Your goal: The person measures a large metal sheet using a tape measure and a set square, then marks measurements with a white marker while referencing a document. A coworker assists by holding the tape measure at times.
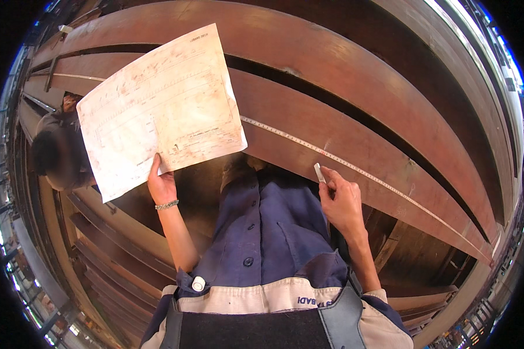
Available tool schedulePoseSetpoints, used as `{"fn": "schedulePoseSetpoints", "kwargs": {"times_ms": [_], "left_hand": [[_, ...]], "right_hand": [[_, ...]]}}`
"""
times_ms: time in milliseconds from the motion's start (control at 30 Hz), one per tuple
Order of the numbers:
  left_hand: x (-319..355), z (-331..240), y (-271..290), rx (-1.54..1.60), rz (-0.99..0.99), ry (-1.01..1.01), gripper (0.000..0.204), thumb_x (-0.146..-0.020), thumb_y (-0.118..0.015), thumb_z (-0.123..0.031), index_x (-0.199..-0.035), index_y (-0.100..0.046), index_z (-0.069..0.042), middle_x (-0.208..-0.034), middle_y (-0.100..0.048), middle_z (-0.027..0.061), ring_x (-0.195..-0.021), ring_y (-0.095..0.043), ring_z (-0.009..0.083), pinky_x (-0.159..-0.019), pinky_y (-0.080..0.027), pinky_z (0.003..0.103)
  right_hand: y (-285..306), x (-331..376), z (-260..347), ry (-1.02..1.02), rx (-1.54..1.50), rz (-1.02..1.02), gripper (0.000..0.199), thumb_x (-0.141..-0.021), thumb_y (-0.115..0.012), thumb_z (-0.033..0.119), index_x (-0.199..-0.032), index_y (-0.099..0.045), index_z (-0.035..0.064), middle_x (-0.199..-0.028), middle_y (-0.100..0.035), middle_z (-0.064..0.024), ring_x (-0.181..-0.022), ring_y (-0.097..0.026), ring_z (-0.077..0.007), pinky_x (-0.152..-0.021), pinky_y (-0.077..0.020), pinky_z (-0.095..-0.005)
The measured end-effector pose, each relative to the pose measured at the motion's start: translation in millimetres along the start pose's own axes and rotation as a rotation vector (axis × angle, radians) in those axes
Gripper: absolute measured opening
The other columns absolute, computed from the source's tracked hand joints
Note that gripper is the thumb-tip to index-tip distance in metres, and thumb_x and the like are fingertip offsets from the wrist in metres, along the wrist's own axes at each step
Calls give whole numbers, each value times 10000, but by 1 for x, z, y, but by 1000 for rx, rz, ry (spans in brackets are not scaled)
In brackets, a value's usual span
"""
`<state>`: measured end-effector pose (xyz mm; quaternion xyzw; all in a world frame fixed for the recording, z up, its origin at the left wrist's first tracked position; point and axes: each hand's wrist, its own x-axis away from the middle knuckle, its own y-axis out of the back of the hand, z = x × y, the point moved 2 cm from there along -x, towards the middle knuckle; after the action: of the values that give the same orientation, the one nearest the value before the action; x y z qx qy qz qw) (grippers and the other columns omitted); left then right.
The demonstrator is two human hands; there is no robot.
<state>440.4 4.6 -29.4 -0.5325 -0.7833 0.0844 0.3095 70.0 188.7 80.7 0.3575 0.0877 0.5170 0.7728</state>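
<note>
My left hand (162,185) grips the lower edge of a large, stained paper drawing sheet (163,104), thumb on its face. The sheet is held up over the steel beams and bears faint lines and small print. Between the thumb and fingers of my right hand (340,196) is a short white stick of chalk (319,173), its tip pointing up toward the nearest beam. A tape measure blade (355,164) lies stretched along that reddish-brown steel beam (285,152), just beyond my right hand. Part of the blade is hidden behind the sheet.
Further long steel beams (332,58) run side by side beyond, with dark gaps between them. At the left, a person (61,148) bends close to the beams. Several more steel pieces (116,267) lie low at the left.
</note>
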Motion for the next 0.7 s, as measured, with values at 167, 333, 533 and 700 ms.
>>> {"fn": "schedulePoseSetpoints", "kwargs": {"times_ms": [167, 333, 533, 700], "left_hand": [[-3, 0, 3, -13, 28, 15, 360, -929, -538, -105, -1235, -480, 74, -1242, -557, 149, -1129, -546, 261, -954, -455, 386], [0, -3, 2, -27, 14, 4, 365, -927, -541, -106, -1240, -478, 72, -1240, -560, 144, -1120, -553, 261, -946, -459, 387], [7, -2, -2, -20, 4, 9, 313, -910, -577, -103, -1176, -535, 57, -1168, -604, 108, -1044, -592, 201, -841, -499, 320], [8, -4, 2, 1, -7, 42, 285, -902, -595, -102, -1141, -563, 49, -1133, -624, 91, -1007, -612, 172, -804, -514, 293]], "right_hand": [[-8, -4, 0, -19, 73, -34, 314, -802, -591, 59, -1109, -623, 1, -741, -611, -244, -659, -641, -354, -639, -495, -400], [-3, 2, -4, -5, 77, 24, 306, -811, -573, 54, -1109, -628, 6, -743, -618, -239, -655, -647, -341, -630, -494, -375], [-11, -6, -3, -4, 26, -55, 312, -808, -591, 60, -1114, -628, 9, -747, -629, -228, -644, -648, -331, -618, -491, -366], [-7, 0, 1, -26, 39, -51, 297, -809, -591, 50, -1101, -631, 8, -718, -623, -223, -624, -649, -315, -605, -493, -363]]}}
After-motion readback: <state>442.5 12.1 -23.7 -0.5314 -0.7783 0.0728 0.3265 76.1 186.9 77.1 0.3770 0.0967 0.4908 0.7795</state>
